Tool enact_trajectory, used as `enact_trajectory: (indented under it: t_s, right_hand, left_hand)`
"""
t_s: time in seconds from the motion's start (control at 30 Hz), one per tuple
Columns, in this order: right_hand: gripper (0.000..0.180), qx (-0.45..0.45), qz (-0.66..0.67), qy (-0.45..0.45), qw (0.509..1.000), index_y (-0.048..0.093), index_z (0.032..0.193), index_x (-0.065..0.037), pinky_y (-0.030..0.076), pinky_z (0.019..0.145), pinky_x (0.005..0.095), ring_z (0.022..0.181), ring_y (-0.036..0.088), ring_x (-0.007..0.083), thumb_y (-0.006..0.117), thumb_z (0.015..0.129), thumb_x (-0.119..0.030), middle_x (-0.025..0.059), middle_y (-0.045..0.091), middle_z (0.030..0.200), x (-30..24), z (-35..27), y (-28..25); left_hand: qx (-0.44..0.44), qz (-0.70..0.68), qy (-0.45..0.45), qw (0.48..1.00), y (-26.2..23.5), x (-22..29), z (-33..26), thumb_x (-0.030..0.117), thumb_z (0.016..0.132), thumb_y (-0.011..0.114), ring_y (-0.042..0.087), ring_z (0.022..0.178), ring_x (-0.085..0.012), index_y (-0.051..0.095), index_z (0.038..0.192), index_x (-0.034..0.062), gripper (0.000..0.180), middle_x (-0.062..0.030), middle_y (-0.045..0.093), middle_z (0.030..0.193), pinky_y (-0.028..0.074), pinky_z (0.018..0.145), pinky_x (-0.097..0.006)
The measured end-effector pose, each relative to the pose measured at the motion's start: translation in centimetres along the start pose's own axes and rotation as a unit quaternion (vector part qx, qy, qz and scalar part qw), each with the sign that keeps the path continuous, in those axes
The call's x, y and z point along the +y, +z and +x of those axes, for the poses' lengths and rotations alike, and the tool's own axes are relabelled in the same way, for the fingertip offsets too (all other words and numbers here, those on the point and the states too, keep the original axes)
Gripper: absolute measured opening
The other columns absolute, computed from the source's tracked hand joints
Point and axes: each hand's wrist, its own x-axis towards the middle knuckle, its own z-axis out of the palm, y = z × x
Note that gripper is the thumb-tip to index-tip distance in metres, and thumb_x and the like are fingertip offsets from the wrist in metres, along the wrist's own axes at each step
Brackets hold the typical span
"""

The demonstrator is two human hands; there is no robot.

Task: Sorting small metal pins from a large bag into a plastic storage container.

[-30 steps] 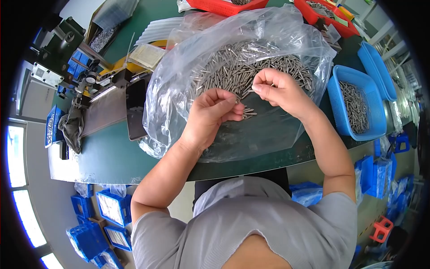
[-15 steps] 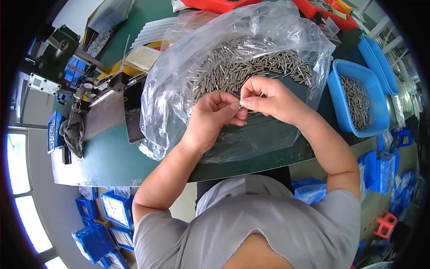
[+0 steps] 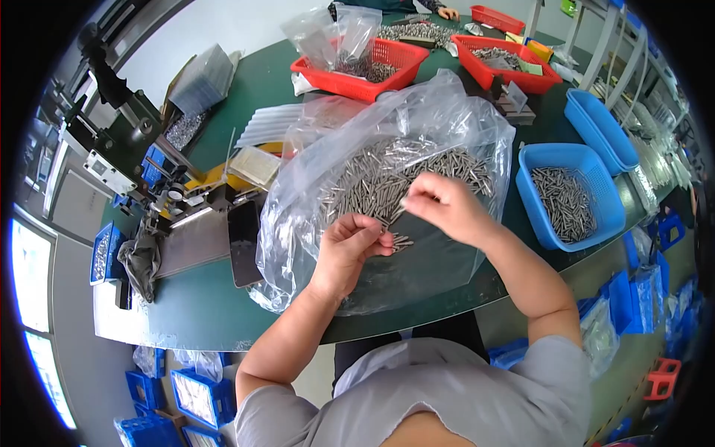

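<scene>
A heap of small grey metal pins [image 3: 365,186] lies in a large clear plastic bag [image 3: 290,216], spread open on the green table. My left hand [image 3: 346,249] is closed at the near side of the heap, thumb against fingers; a slim metal pin [image 3: 383,229] seems to show at its fingertips. A few loose pins [image 3: 401,242] lie just beside those fingers. My right hand [image 3: 447,208] hovers over the heap, to the right of the left hand and apart from it. Its thumb and forefinger are pinched together, and what they hold is too small to make out.
On the right stands a blue basket [image 3: 536,216] of similar pins, with another blue basket [image 3: 599,134] behind. Red baskets [image 3: 357,86] of parts stand at the back, near another person's hand [image 3: 448,13]. A black bench press [image 3: 134,127] occupies the left.
My hands were together at the fingertips; now they are apart, the right one drawn up and to the right. The view has tilted up, showing more of the table's far side.
</scene>
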Motion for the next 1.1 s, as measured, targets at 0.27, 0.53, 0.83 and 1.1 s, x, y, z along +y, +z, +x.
enact_trajectory:
  t_s: [0.27,0.53,0.83,1.1]
  right_hand:
    - [0.013,0.36,-0.487,0.012,0.796,0.053,0.078,-0.006,0.044,0.058,0.0418,0.068,0.056,0.0342,0.06,0.084,-0.016,0.0135,0.057,0.076,-2.5,-5.7,-10.8]
    - [0.018,0.215,-0.584,0.081,0.779,0.063,0.096,-0.009,0.045,0.081,0.0399,0.093,0.056,0.0323,0.062,0.079,-0.015,0.009,0.061,0.1,0.5,-8.6,-13.7]
    - [0.014,-0.105,-0.288,-0.105,0.946,0.061,0.091,-0.005,0.047,0.068,0.0351,0.078,0.059,0.0277,0.064,0.078,-0.008,0.0089,0.059,0.086,-0.6,-0.7,-1.8]
    - [0.016,-0.142,-0.298,-0.112,0.937,0.058,0.087,-0.004,0.047,0.07,0.0381,0.083,0.058,0.0301,0.065,0.073,-0.005,0.0102,0.055,0.086,2.6,1.9,1.5]
  left_hand:
    - [0.021,-0.002,0.008,1.0,-0.1,-0.1,-0.6,0.006,0.088,0.056,0.062,0.072,-0.016,0.055,0.089,-0.0007,0.007,-0.0105,0.063,0.081,0.054,0.069,-0.029]
    - [0.036,0.01,0.024,0.999,-0.6,-0.1,0.2,0.008,0.089,0.054,0.062,0.071,-0.0174,0.056,0.089,0.0006,0.008,-0.0112,0.063,0.079,0.053,0.067,-0.029]
    - [0.098,0.02,0.084,0.991,-1.1,0.5,0.8,0.008,0.089,0.054,0.063,0.072,-0.0195,0.054,0.092,-0.0017,0.01,-0.0134,0.063,0.083,0.053,0.069,-0.029]
    - [0.11,0.021,0.079,0.991,-1.2,0.1,0.6,0.007,0.089,0.054,0.063,0.072,-0.0189,0.054,0.091,-0.0009,0.008,-0.0125,0.063,0.082,0.054,0.069,-0.03]
